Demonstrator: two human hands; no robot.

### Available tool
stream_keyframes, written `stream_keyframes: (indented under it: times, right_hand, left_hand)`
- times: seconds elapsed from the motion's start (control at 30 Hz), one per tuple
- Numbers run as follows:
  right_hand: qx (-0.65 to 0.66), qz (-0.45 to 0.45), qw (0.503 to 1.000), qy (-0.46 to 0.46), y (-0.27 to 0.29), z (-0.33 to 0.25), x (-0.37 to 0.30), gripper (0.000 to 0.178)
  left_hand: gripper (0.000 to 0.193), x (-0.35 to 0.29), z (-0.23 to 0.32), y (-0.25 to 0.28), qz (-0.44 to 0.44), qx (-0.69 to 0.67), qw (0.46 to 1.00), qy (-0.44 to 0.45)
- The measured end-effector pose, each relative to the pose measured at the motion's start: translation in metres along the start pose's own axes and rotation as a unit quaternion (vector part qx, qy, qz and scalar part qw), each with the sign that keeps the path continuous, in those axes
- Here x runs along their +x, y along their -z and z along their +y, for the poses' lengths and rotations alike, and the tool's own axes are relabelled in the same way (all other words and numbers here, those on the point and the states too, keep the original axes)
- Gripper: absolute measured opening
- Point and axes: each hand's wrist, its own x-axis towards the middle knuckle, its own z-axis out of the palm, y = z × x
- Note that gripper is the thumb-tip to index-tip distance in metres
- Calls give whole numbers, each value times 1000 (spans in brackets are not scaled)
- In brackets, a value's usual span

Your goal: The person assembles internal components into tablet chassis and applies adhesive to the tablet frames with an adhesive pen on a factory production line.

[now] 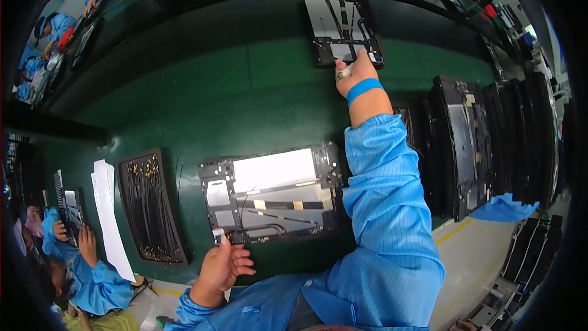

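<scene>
The left hand [225,265] is at the lower left corner of the near device panel [275,199], with the thumb on the edge and the other fingers half bent below it; I cannot tell if it pinches the corner. This panel lies flat on the green table [214,101], in front of the person. The right hand [356,75] (a blue band [364,88] goes around its wrist) reaches far forward and touches the near edge of the far device panel [340,21]. Whether it grasps this panel or only rests there, I cannot tell, because part of the fingers is hidden. To the left of the near panel stands a dark tray [184,251] with many thin black cables [150,208], and beside it lie white sheets [110,214]. On the right, more panels [465,147] stand upright in a row.
</scene>
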Motion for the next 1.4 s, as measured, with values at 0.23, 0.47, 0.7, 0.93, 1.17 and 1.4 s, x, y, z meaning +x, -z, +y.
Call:
stream_keyframes:
  times: [0.23, 0.47, 0.7, 0.93, 1.17, 1.4]
  right_hand:
    - [-20, 2, 1000, 0, -19, 2, 4, 40]
    - [-58, -129, 988, 57, -7, -14, -53, 30]
    - [-58, -212, 961, 168, 86, -85, -183, 25]
    - [-45, -126, 957, 258, 207, -156, -215, 27]
    - [-117, 67, 943, 305, 238, -156, -217, 35]
    - [-297, 167, 823, 455, 249, -148, -228, 73]
  left_hand:
    - [49, -1, 1, 5, 1, 4, 1000, 18]
    - [49, 7, 3, -1, -17, 17, 1000, 5]
    - [46, 3, 0, -6, -3, 19, 999, -43]
    - [45, 2, -3, -15, 32, 50, 996, -74]
    - [37, -5, -7, -26, 53, 108, 986, -113]
    - [37, -9, -11, -28, 57, 117, 983, -130]
